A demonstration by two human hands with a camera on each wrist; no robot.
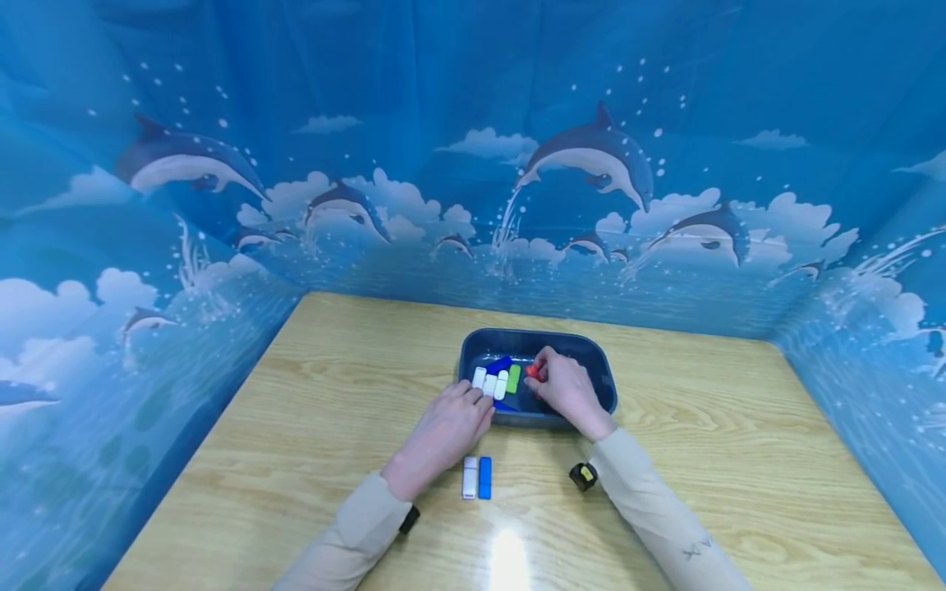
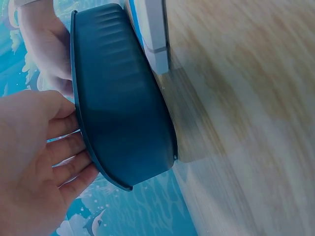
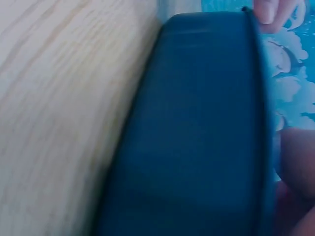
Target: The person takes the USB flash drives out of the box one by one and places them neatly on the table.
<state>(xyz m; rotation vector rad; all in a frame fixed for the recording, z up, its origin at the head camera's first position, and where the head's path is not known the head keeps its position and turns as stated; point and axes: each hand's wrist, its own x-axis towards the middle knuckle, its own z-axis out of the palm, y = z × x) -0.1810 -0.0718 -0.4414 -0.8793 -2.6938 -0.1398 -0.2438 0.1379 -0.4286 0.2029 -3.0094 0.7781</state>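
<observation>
A dark rectangular tub (image 1: 550, 420) holds several flash drives: white ones (image 1: 502, 384), a green one (image 1: 514, 378) and a dark blue one (image 1: 499, 364). My right hand (image 1: 565, 386) is over the tub's right half, pinching a small red flash drive (image 1: 531, 371). At the tub's front left corner, my left hand (image 1: 452, 414) reaches over the rim (image 2: 81, 118), its loosely bent fingers beside the white drives. The rim hides those fingertips in the left wrist view. In the right wrist view the tub's wall (image 3: 192, 123) covers most of the right hand's work.
On the wooden table (image 1: 310, 394), a white flash drive (image 1: 469, 478) and a blue flash drive (image 1: 484, 478) lie side by side in front of the tub. A black object with a yellow mark (image 1: 584, 476) is by the right sleeve. A dolphin-print curtain (image 1: 473, 164) surrounds the table.
</observation>
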